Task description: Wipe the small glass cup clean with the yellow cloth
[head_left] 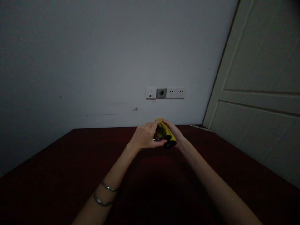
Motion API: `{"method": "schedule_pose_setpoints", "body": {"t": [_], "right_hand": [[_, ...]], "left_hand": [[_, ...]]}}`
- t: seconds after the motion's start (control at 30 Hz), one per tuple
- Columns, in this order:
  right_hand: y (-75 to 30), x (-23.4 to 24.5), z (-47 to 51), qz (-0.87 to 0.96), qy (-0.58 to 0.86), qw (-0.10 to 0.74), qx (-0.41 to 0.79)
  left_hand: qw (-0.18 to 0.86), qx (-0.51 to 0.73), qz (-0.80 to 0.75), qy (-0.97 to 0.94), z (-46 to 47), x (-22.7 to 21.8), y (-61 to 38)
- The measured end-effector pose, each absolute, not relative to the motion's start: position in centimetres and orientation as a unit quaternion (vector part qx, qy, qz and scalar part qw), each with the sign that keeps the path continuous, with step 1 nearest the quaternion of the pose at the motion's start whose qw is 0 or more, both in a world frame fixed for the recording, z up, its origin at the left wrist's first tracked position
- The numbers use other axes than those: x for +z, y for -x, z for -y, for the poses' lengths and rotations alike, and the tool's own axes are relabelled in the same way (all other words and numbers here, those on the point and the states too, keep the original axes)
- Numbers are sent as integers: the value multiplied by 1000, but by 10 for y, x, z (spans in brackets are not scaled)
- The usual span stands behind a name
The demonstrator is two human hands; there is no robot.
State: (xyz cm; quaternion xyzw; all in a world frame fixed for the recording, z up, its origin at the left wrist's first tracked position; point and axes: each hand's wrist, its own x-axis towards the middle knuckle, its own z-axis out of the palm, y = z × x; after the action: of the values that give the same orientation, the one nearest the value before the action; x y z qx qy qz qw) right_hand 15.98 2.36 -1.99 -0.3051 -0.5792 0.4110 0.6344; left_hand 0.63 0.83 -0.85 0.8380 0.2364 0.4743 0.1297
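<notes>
Above the dark red table (105, 162), my two hands meet around a round, clear glass object (159, 133) with a shiny rim. My left hand (144, 136) is closed on it, thumb below and fingers above. Pressed against its right side is a yellow cloth (167, 128) with a black edge. My right hand (177, 134) is wrapped round the cloth from the right, its fingers mostly hidden behind it. Whether the glass object is a cup or some other vessel I cannot tell in this dim light.
A pale wall (105, 62) rises behind the table, with a row of switches and sockets (175, 93) on it. To the right stands a light panelled door (257, 93). A thin, flat strip (201, 127) lies at the table's back right edge.
</notes>
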Motion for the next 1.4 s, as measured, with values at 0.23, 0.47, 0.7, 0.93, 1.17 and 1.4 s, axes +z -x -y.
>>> {"method": "schedule_pose_setpoints", "body": {"t": [0.23,0.47,0.7,0.93,1.17,1.4], "right_hand": [[-157,-15,-16,423,312,570,632],[-151,-17,-19,314,271,619,667],[-163,-22,-21,304,304,602,673],[-167,-24,-25,288,359,602,652],[-154,-20,-24,281,354,669,590],[-145,-12,-17,280,326,697,573]], "left_hand": [[81,477,-246,-840,-18,-16,-5],[200,537,-325,-753,-26,-22,-15],[392,378,-299,-783,-29,-22,-12],[355,368,-237,-826,-33,-31,-13],[253,468,-300,-792,-28,-28,-18],[307,542,-323,-713,-32,-31,-22]]}}
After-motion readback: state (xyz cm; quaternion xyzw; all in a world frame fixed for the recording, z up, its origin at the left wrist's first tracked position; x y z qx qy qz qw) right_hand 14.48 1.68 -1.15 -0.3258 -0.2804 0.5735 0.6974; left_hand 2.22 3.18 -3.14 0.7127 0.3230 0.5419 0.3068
